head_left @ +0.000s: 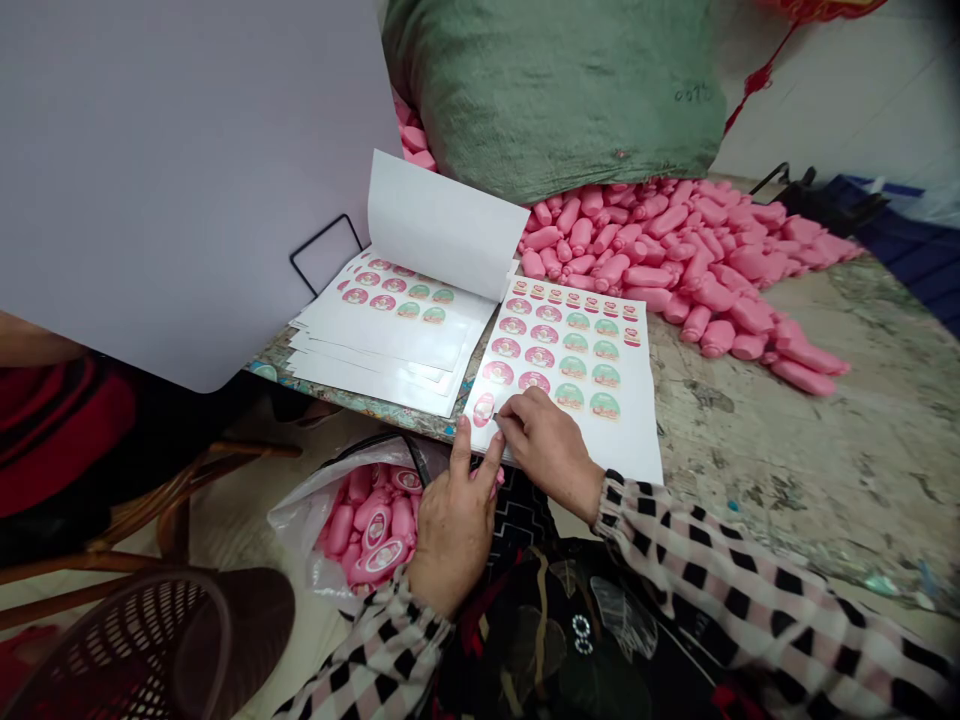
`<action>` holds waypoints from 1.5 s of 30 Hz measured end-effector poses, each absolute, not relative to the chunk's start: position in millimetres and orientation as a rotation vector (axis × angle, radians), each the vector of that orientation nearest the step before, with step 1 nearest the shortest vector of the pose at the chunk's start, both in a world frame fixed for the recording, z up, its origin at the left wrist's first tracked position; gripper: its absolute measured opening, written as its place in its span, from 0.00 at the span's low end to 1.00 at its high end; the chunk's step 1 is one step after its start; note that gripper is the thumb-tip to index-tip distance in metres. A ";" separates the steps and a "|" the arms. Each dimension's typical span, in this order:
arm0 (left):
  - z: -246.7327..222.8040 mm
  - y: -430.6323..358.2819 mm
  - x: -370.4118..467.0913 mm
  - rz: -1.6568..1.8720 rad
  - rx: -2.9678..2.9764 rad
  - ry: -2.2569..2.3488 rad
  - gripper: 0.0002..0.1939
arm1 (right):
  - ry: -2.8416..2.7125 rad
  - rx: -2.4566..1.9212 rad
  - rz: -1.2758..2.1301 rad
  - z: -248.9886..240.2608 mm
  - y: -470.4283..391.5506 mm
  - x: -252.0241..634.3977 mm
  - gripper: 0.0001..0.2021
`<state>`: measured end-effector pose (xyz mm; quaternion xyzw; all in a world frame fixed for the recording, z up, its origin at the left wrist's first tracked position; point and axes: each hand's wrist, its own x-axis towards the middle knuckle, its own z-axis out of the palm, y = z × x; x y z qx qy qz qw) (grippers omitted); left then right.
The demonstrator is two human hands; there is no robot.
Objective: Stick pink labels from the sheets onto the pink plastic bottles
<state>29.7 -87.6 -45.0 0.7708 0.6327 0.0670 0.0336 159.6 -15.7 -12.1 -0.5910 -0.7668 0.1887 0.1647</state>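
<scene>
Sheet (634, 440) is wht w/ pink/grn stickers (574, 343), sack (555, 90) grn.

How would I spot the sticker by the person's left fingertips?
On the worn table, find the sticker sheet beneath the right hand. At its near-left corner is a pink oval sticker, taller than wide, unlike the broad pink stickers above.
</scene>
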 end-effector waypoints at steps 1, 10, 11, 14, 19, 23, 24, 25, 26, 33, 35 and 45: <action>-44.7 -87.7 30.0 0.202 2.369 1.947 0.28 | -2.173 -1.699 0.549 -11.7 -15.7 158.8 0.09; -45.0 -88.3 31.5 0.159 2.404 1.989 0.29 | -2.150 -1.688 0.619 -9.9 -16.8 158.2 0.09; -44.7 -88.2 31.5 0.151 2.406 1.992 0.29 | -2.150 -1.679 0.630 -9.8 -17.0 158.7 0.09; -43.8 -87.9 31.3 0.122 2.412 1.995 0.28 | -2.148 -1.658 0.656 -9.6 -16.9 159.9 0.08; -44.4 -87.2 30.6 0.131 2.439 1.988 0.28 | -2.160 -1.619 0.666 -10.4 -13.9 161.9 0.06; -45.3 -86.2 29.8 0.112 2.457 1.992 0.28 | -2.115 -1.653 0.666 -12.3 -12.4 162.2 0.06; -45.4 -86.0 29.5 0.101 2.465 1.991 0.28 | -2.084 -1.683 0.653 -12.7 -12.6 161.4 0.06; -45.4 -85.8 29.0 0.092 2.475 1.988 0.28 | -2.055 -1.712 0.638 -13.1 -12.8 160.4 0.07; -45.5 -85.7 28.4 0.088 2.484 1.985 0.28 | -2.035 -1.736 0.625 -13.3 -13.1 159.2 0.06; -47.9 -85.5 25.5 0.109 2.489 1.980 0.30 | -2.023 -1.796 0.594 -13.0 -10.8 154.3 0.07; -49.6 -85.4 25.4 0.132 2.488 1.971 0.30 | -2.040 -1.808 0.600 -11.0 -7.4 154.3 0.09; -57.6 -85.7 24.6 0.139 2.516 2.005 0.29 | -2.001 -1.964 0.699 2.0 11.1 151.0 0.09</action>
